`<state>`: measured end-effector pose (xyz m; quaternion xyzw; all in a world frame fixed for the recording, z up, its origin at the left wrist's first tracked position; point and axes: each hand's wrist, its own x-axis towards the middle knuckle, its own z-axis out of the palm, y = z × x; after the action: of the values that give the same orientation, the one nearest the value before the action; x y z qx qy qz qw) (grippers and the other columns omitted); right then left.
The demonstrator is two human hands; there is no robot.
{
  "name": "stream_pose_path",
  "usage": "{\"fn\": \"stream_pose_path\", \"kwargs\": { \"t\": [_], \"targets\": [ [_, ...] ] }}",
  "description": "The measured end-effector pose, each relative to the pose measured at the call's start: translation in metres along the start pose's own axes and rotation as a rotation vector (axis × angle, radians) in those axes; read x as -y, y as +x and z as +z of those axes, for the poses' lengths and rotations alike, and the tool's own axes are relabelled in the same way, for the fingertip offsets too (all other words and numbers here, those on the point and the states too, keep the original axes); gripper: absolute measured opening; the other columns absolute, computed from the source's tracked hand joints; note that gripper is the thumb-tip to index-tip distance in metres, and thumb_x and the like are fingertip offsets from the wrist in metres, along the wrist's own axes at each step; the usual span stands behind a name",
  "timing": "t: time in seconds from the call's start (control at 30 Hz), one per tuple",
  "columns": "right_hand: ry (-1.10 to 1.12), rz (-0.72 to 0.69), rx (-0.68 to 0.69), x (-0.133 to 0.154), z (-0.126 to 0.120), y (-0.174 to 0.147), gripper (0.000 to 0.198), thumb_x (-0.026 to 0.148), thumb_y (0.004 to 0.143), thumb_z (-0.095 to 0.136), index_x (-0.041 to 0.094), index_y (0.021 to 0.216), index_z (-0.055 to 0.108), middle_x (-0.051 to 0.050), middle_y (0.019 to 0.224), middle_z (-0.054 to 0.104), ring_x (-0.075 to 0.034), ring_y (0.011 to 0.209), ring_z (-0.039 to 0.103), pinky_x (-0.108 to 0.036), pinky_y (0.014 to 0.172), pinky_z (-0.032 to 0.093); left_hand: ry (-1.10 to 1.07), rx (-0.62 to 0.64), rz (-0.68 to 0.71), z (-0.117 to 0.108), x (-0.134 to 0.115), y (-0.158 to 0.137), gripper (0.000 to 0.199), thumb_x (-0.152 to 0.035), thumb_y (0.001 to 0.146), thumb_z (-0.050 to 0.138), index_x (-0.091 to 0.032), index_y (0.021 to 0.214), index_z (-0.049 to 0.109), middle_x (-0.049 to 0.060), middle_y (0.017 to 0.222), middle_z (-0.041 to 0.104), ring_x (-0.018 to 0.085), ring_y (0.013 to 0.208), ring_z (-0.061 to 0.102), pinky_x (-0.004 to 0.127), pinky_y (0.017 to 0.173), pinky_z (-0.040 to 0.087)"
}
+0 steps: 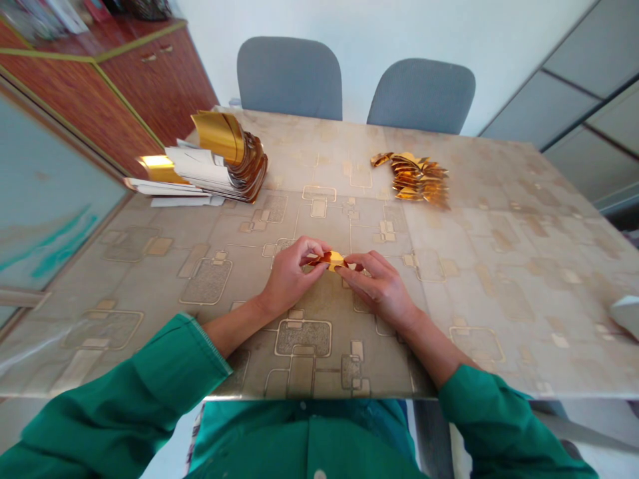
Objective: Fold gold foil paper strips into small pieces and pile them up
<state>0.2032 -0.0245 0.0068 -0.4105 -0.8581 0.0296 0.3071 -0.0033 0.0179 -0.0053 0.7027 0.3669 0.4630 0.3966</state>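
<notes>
Between my hands, just above the table, is a small folded piece of gold foil paper (pixel 335 259). My left hand (pixel 296 269) pinches its left end with thumb and fingers. At the other end, my right hand (pixel 378 283) grips it between thumb and fingertips. Parts of the foil are hidden behind the fingers. To the far right of my hands lies a pile of folded gold foil pieces (pixel 419 178). A thick stack of gold and white paper sheets (pixel 214 163) rests at the far left, some sheets curled upward.
The table (pixel 319 366) has a patterned beige cover. Two grey chairs (pixel 289 76) stand behind its far edge, against a white wall. A reddish wooden cabinet (pixel 150 80) stands at the back left. A pale object (pixel 626 314) is at the right edge.
</notes>
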Motion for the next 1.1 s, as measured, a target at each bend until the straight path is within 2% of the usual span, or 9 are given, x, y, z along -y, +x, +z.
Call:
{"fn": "stream_pose_path", "kwargs": {
  "t": [0.13, 0.3, 0.43, 0.53, 0.63, 0.73, 0.8, 0.9, 1.1],
  "targets": [
    [0.044, 0.012, -0.027, 0.0014, 0.0018, -0.0001, 0.019, 0.020, 0.097, 0.055, 0.024, 0.106, 0.071, -0.009, 0.108, 0.068, -0.016, 0.085, 0.059, -0.032, 0.075, 0.054, -0.011, -0.004, 0.014, -0.0003, -0.0011, 0.0013, 0.013, -0.016, 0.083, 0.065, -0.019, 0.087, 0.053, 0.004, 0.098, 0.067, 0.013, 0.088, 0.067, 0.025, 0.077, 0.060],
    [0.102, 0.067, -0.089, 0.0005, 0.0056, -0.0020, 0.020, 0.019, 0.097, 0.055, 0.026, 0.106, 0.071, -0.007, 0.107, 0.067, -0.017, 0.093, 0.061, -0.032, 0.079, 0.054, 0.005, 0.010, 0.006, -0.0002, -0.0035, 0.0020, 0.014, -0.022, 0.083, 0.068, -0.018, 0.085, 0.055, 0.003, 0.091, 0.062, 0.012, 0.082, 0.063, 0.022, 0.070, 0.058],
    [0.127, 0.083, -0.117, -0.0012, 0.0081, -0.0018, 0.020, 0.022, 0.097, 0.054, 0.025, 0.109, 0.071, -0.008, 0.105, 0.068, -0.017, 0.093, 0.063, -0.033, 0.080, 0.055, -0.020, 0.011, -0.036, -0.0001, -0.0045, 0.0017, 0.013, -0.025, 0.084, 0.068, -0.018, 0.086, 0.057, 0.003, 0.091, 0.067, 0.013, 0.081, 0.066, 0.023, 0.071, 0.058],
    [0.170, 0.115, -0.127, -0.0021, 0.0083, -0.0004, 0.021, 0.024, 0.098, 0.053, 0.024, 0.110, 0.070, -0.007, 0.100, 0.069, -0.017, 0.092, 0.065, -0.033, 0.080, 0.056, -0.022, 0.056, -0.067, -0.0023, -0.0048, 0.0015, 0.013, -0.029, 0.089, 0.064, -0.017, 0.088, 0.061, 0.004, 0.086, 0.070, 0.012, 0.074, 0.067, 0.023, 0.069, 0.057],
    [0.238, 0.160, -0.134, -0.0022, 0.0066, 0.0012, 0.020, 0.023, 0.098, 0.053, 0.023, 0.106, 0.071, -0.006, 0.094, 0.070, -0.016, 0.086, 0.066, -0.030, 0.076, 0.055, -0.077, 0.126, -0.092, -0.0050, -0.0039, 0.0007, 0.021, -0.035, 0.095, 0.057, -0.015, 0.096, 0.063, 0.004, 0.082, 0.072, 0.012, 0.071, 0.069, 0.022, 0.066, 0.057],
    [0.284, 0.216, -0.137, -0.0016, 0.0036, 0.0029, 0.019, 0.023, 0.098, 0.052, 0.021, 0.102, 0.071, -0.005, 0.087, 0.071, -0.015, 0.078, 0.065, -0.028, 0.071, 0.053, -0.185, 0.145, -0.123, -0.0059, -0.0020, -0.0007, 0.026, -0.037, 0.098, 0.051, -0.015, 0.110, 0.059, 0.006, 0.090, 0.074, 0.015, 0.073, 0.073, 0.025, 0.067, 0.060],
    [0.294, 0.246, -0.137, -0.0012, 0.0017, 0.0041, 0.020, 0.023, 0.099, 0.051, 0.022, 0.099, 0.071, -0.003, 0.082, 0.070, -0.015, 0.074, 0.064, -0.027, 0.068, 0.051, -0.240, 0.169, -0.123, -0.0053, -0.0009, -0.0012, 0.025, -0.033, 0.098, 0.049, -0.015, 0.112, 0.059, 0.008, 0.095, 0.074, 0.016, 0.076, 0.074, 0.027, 0.070, 0.062],
    [0.311, 0.277, -0.128, -0.0011, 0.0008, 0.0050, 0.022, 0.025, 0.099, 0.050, 0.022, 0.096, 0.072, -0.003, 0.080, 0.071, -0.015, 0.072, 0.064, -0.026, 0.068, 0.050, -0.266, 0.201, -0.126, -0.0035, 0.0008, -0.0009, 0.019, -0.027, 0.094, 0.053, -0.015, 0.106, 0.061, 0.008, 0.093, 0.074, 0.016, 0.079, 0.074, 0.028, 0.073, 0.063],
    [0.333, 0.319, -0.106, -0.0012, 0.0029, 0.0041, 0.024, 0.028, 0.100, 0.050, 0.021, 0.091, 0.071, -0.002, 0.076, 0.070, -0.014, 0.068, 0.062, -0.025, 0.063, 0.045, -0.248, 0.191, -0.164, -0.0018, 0.0030, 0.0003, 0.020, -0.028, 0.090, 0.064, -0.014, 0.104, 0.062, 0.006, 0.086, 0.074, 0.014, 0.073, 0.073, 0.022, 0.065, 0.060]
  ]
}}
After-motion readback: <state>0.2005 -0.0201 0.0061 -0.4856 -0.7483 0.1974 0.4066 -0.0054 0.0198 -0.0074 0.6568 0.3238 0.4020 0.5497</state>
